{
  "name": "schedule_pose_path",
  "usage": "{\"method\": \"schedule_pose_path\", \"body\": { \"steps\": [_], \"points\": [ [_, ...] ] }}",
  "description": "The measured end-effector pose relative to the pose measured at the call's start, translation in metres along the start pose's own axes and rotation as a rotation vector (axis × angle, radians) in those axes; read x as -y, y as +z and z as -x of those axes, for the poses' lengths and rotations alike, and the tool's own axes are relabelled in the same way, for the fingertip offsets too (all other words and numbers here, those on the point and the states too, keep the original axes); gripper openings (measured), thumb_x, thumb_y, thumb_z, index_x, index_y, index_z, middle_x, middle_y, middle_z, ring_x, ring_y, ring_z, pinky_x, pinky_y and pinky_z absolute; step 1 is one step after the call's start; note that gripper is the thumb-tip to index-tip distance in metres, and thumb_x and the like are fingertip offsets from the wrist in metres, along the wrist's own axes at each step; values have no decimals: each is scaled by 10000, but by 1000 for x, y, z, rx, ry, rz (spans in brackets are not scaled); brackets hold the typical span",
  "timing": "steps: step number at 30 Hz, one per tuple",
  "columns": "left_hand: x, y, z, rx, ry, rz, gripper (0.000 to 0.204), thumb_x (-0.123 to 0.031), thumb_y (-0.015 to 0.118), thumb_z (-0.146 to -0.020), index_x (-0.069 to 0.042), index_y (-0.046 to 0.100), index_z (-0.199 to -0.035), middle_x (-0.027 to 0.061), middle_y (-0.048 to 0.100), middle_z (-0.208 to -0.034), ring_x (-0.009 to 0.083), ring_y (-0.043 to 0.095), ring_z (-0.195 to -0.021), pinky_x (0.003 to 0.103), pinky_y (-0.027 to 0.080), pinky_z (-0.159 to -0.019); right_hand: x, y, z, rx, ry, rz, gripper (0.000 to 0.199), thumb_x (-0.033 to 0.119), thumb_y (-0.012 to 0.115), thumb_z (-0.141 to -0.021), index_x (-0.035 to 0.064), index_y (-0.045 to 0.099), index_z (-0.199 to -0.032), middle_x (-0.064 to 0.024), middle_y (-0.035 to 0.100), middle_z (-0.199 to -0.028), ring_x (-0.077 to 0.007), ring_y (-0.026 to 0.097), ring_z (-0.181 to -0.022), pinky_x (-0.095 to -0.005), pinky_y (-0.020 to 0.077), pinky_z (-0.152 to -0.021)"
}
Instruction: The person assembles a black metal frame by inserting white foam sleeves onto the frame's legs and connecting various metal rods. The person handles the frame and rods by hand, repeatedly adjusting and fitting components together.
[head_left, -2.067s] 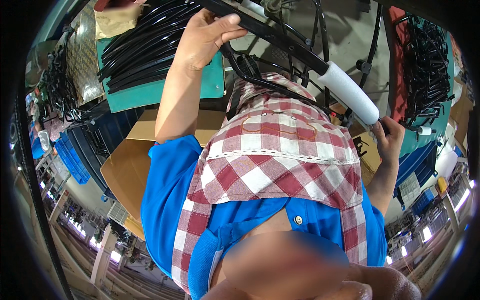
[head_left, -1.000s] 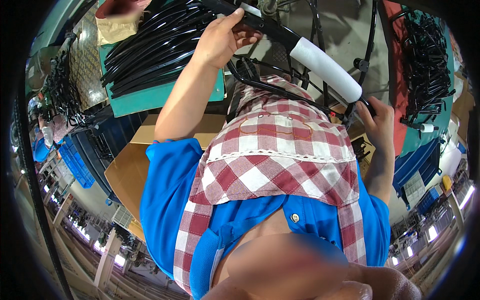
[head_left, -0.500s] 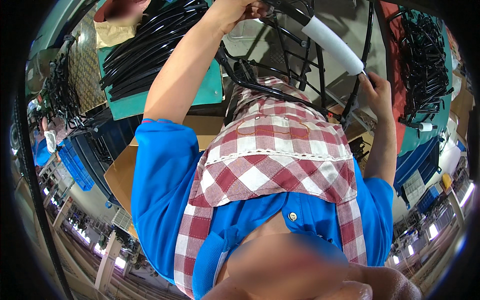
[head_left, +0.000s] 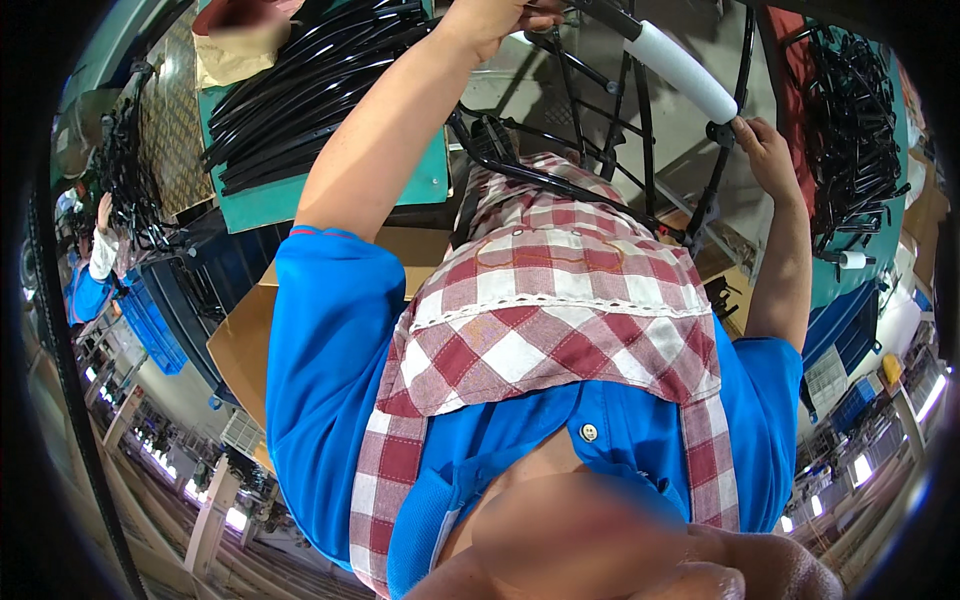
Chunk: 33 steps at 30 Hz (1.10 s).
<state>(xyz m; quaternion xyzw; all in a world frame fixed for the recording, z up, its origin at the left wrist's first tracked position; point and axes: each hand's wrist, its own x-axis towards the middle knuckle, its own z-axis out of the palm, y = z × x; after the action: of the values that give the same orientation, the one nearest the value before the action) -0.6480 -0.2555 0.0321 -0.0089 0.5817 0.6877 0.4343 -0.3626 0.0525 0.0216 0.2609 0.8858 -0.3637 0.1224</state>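
A black metal tube (head_left: 607,14) with a white foam sleeve (head_left: 685,72) slants across the top of the view, over a frame of black tubes (head_left: 645,150). At the upper edge my left hand (head_left: 500,22) is closed around the upper part of the tube; its fingers are partly cut off. My right hand (head_left: 770,155) pinches the lower end of the sleeved tube, beside a small dark round fitting (head_left: 718,133) on an upright of the frame. The tip inside that pinch is hidden.
Many curved black tubes (head_left: 310,100) lie on a green-topped table (head_left: 400,190) at left. Small black bent parts (head_left: 850,130) pile on a red and green surface at right. A cardboard box (head_left: 245,340) stands left of my apron. Another person's arm (head_left: 103,255) shows far left.
Both hands and the sleeved tube have shifted slightly right. The tube's lower end now sits against the round fitting on the upright. The other person's arm at far left has risen.
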Motion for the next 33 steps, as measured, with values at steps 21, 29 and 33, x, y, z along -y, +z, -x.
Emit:
{"method": "schedule_pose_path", "body": {
  "steps": [21, 29, 33],
  "points": [
    [9, -21, -12, -6, -31, -130, 330, -293, 637, -958, 29, 647, -886, 133, 691, -808, 204, 668, -674, 314, 540, -620, 25, -11, 8, -90, 140, 18, 568, 525, 651, -897, -32, 681, -788, -2, 537, -645, -89, 472, -626, -262, 364, -572],
    [-30, -6, 16, -393, 423, -1341, 343, -366, 745, -823, -27, 700, -851, 143, 639, -652, 337, 657, -730, 416, 511, -726, 17, -1, 2, -78, 143, 88, 602, 552, 658, -876, -41, 666, -775, -32, 559, -625, -116, 500, -610, -286, 398, -572],
    [-15, -30, -6, -182, 936, -1555, 370, -457, 697, -845, -88, 717, -859, 141, 687, -870, 340, 596, -1038, 479, 365, -988, 35, 2, 8, -108, 106, 71, 598, 544, 659, -876, -37, 646, -735, -44, 543, -605, -118, 493, -592, -287, 398, -562]
  ]
}}
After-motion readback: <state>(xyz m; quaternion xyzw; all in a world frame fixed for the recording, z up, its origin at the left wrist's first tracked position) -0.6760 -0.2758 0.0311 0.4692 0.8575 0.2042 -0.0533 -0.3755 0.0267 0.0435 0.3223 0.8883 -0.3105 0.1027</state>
